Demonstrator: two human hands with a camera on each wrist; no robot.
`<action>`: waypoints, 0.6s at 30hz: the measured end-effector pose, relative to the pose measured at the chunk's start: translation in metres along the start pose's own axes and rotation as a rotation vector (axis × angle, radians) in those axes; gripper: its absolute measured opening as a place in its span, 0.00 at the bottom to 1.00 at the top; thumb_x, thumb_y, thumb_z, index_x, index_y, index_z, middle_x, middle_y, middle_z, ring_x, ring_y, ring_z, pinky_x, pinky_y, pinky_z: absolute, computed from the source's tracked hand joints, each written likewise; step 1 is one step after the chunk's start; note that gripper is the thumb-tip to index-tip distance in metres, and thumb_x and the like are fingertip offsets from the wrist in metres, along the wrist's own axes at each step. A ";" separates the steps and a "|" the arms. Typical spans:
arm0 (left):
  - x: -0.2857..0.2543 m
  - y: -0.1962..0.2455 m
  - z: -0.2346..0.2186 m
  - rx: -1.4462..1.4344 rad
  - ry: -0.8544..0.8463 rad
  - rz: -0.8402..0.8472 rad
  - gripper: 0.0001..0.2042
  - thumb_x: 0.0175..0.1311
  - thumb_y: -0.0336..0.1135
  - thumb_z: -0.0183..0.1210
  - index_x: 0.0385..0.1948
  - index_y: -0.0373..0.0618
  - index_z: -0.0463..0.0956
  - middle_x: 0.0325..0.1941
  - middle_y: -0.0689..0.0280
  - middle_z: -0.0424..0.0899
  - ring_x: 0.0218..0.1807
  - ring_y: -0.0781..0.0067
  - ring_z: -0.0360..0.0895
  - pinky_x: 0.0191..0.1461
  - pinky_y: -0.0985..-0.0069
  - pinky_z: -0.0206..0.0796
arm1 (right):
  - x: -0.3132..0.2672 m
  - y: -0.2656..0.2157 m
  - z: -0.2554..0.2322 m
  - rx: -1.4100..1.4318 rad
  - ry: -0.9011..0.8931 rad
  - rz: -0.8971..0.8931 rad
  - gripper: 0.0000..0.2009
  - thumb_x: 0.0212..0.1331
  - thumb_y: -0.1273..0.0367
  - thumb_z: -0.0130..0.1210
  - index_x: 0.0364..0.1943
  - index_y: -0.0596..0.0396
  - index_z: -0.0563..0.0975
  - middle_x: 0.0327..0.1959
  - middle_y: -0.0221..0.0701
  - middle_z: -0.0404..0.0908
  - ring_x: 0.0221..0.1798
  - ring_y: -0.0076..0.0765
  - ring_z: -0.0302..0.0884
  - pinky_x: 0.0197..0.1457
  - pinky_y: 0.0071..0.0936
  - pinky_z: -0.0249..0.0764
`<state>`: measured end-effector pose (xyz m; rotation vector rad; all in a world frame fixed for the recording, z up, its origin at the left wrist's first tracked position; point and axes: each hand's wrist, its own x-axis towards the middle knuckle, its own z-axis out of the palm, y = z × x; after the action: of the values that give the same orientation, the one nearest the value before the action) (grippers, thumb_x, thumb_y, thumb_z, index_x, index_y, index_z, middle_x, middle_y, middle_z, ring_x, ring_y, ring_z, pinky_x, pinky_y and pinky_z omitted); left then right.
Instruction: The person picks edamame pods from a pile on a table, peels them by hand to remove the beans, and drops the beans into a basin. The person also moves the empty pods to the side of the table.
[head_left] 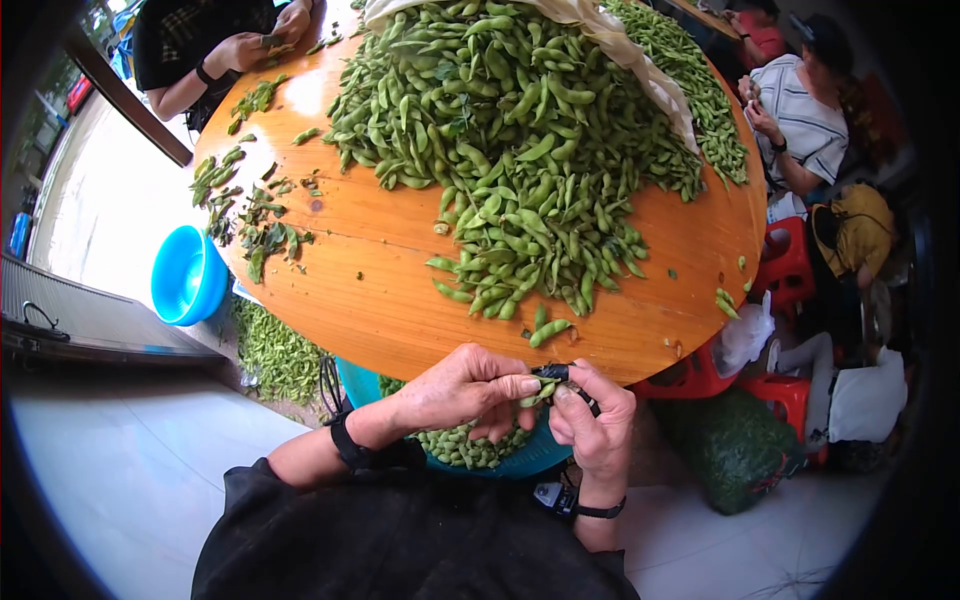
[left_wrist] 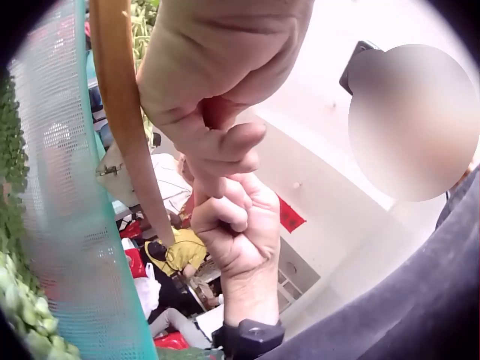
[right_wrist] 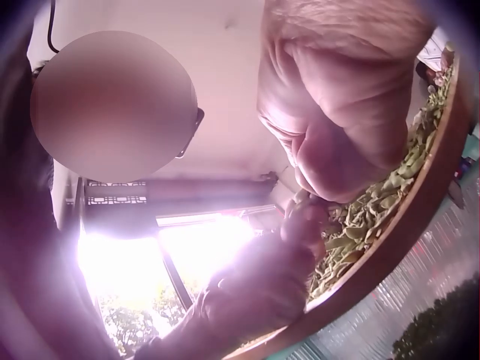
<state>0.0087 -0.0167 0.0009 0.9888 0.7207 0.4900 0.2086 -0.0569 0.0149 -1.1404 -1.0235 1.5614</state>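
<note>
Currently, pod (head_left: 545, 391) is pinched by L hand (head_left: 468, 391) & R hand (head_left: 598, 418), fingertips close tog., prob. for control, near basin (head_left: 546, 454).

In your head view, you have at 9 o'clock one blue basin (head_left: 190, 275), which stands just beside the bench (head_left: 290, 310). Between 10 and 11 o'clock, a person in black (head_left: 200, 60) is near the bench edge. At 2 o'clock, you see a person in striped top (head_left: 800, 110). At 3 o'clock there are a red stool (head_left: 788, 262) and a white plastic bag (head_left: 745, 335); at 4 o'clock, a dark green bag (head_left: 745, 450) lies on the floor (head_left: 690, 550).
</note>
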 end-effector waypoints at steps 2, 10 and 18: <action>0.000 0.000 -0.003 -0.177 -0.096 -0.068 0.17 0.75 0.43 0.50 0.37 0.36 0.79 0.29 0.67 0.84 0.22 0.83 0.76 0.23 0.84 0.66 | -0.001 -0.001 0.002 -0.062 0.021 -0.017 0.07 0.63 0.79 0.54 0.42 0.69 0.76 0.32 0.29 0.70 0.22 0.19 0.69 0.21 0.20 0.63; 0.004 -0.013 0.012 -0.151 -0.020 0.139 0.12 0.76 0.39 0.49 0.36 0.40 0.72 0.21 0.69 0.74 0.22 0.83 0.70 0.26 0.83 0.62 | -0.004 0.000 0.029 -0.966 0.252 -0.553 0.07 0.54 0.80 0.56 0.37 0.66 0.76 0.29 0.42 0.71 0.31 0.47 0.76 0.32 0.35 0.72; 0.003 -0.019 0.023 -0.427 0.104 0.030 0.09 0.69 0.26 0.42 0.45 0.42 0.71 0.25 0.73 0.68 0.25 0.83 0.63 0.28 0.83 0.57 | -0.002 0.009 0.029 -0.990 0.255 -0.631 0.07 0.54 0.80 0.56 0.37 0.66 0.76 0.30 0.42 0.71 0.31 0.49 0.76 0.31 0.35 0.72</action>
<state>0.0285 -0.0368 -0.0083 0.5784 0.6583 0.6925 0.1792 -0.0639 0.0133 -1.3872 -1.8220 0.3484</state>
